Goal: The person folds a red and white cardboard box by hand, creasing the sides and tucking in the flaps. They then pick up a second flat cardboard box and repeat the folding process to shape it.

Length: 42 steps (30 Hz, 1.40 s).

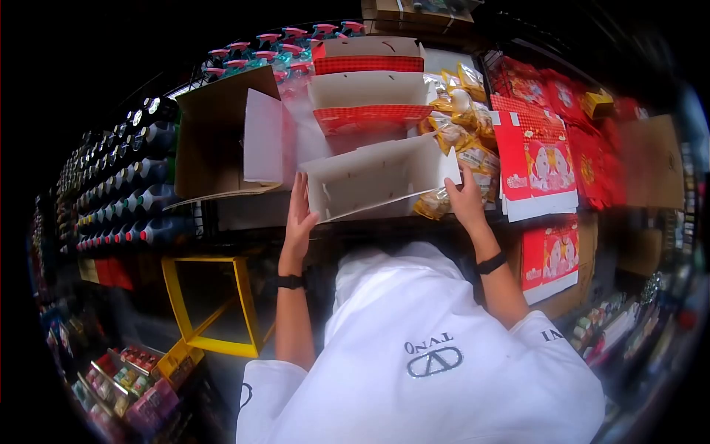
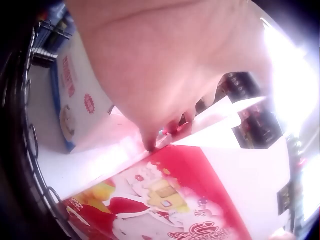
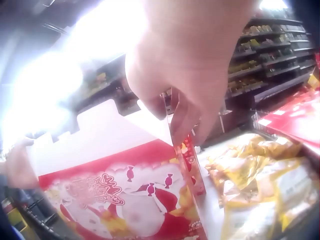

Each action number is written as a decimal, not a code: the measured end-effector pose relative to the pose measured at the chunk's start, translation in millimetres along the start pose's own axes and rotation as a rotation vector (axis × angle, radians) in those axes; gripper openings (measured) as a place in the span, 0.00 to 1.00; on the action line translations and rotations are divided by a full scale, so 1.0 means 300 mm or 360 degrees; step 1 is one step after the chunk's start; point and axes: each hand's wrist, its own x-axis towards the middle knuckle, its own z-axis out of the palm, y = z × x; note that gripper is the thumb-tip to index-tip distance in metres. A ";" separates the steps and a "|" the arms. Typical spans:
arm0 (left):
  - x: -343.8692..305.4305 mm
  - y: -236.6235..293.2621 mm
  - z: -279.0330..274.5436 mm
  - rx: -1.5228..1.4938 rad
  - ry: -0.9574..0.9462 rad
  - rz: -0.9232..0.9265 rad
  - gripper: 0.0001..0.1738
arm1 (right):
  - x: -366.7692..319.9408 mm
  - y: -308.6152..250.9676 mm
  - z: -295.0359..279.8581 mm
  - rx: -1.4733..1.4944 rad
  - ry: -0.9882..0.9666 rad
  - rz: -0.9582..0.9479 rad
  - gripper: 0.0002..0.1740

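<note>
An open carton [image 1: 373, 181], white inside and printed red outside, sits at the shelf's front edge between both hands. My left hand [image 1: 298, 218] lies along its left side, fingers straight, thumb at the near corner. In the left wrist view, the fingers [image 2: 150, 137] reach down beside the carton's printed panel [image 2: 165, 195]. My right hand [image 1: 466, 198] grips the right end wall, thumb and fingers on either side of it. The right wrist view shows that grip over the carton's edge, above its candy-printed front [image 3: 130, 195].
Behind stand two more red-and-white cartons [image 1: 370, 111]. A brown box [image 1: 214, 140] is at left, with dark bottles [image 1: 159, 196] beyond it. Yellow snack bags [image 1: 462, 111] and flat printed cartons [image 1: 536, 163] lie at right. A yellow frame [image 1: 170, 296] stands below.
</note>
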 end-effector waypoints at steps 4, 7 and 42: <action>0.036 -0.002 0.011 0.0043 0.0069 0.0063 0.58 | -0.041 -0.068 -0.048 -0.0362 -0.0048 0.0116 0.27; 0.050 0.008 0.036 0.0061 0.0054 0.0117 0.53 | -0.066 -0.067 -0.071 -0.0860 -0.0097 0.0235 0.29; 0.057 -0.108 -0.080 -0.0082 -0.0203 -0.0060 0.16 | -0.089 -0.299 0.344 -0.0469 -0.1061 -0.0821 0.15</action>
